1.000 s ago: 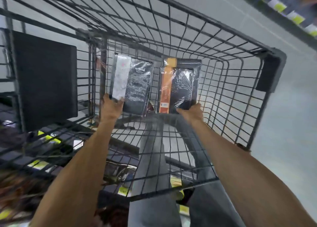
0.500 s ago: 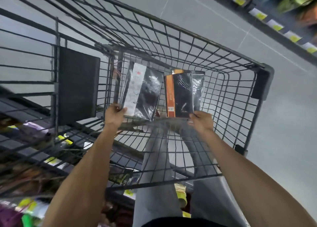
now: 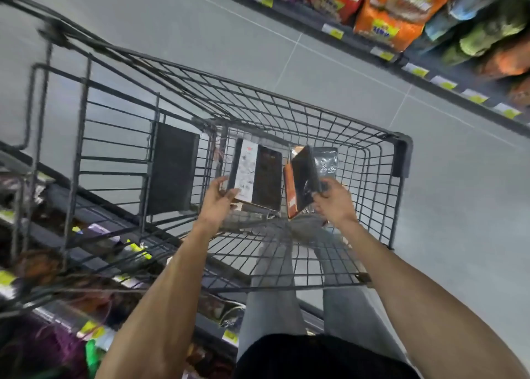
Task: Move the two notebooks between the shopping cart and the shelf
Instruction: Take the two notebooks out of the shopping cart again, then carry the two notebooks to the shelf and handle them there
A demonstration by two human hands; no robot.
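I see two notebooks, both inside the dark wire shopping cart (image 3: 286,115), side by side and slightly apart. The left one is a black shrink-wrapped notebook with a white printed paper band (image 3: 258,178) down its left side, and it stands upright with its cover facing me. The right one is a black notebook with an orange band along its spine (image 3: 301,186). It is turned at an angle, so I see it partly edge-on. A glossy grey piece shows just behind it, and I cannot tell whether that belongs to it. I also cannot tell whether either notebook rests on the wire.

The left grip (image 3: 218,198) reaches in with the forearm stretched out. Its fingers and thumb curl round the lower left corner of the white-banded notebook. The right grip (image 3: 332,203) pinches the lower right corner of the orange-banded notebook, knuckles toward me.

Half a second ago the orange-banded notebook faced me flat; now it has swung round on its spine. The white-banded one looks unchanged in its hold. The view has lifted, bringing in more of the grey tiled floor (image 3: 200,20) and a store shelf stacked with orange and red bags (image 3: 395,9) at upper right. A flat black panel (image 3: 172,169) hangs on the cart's wire to the left of the notebooks.
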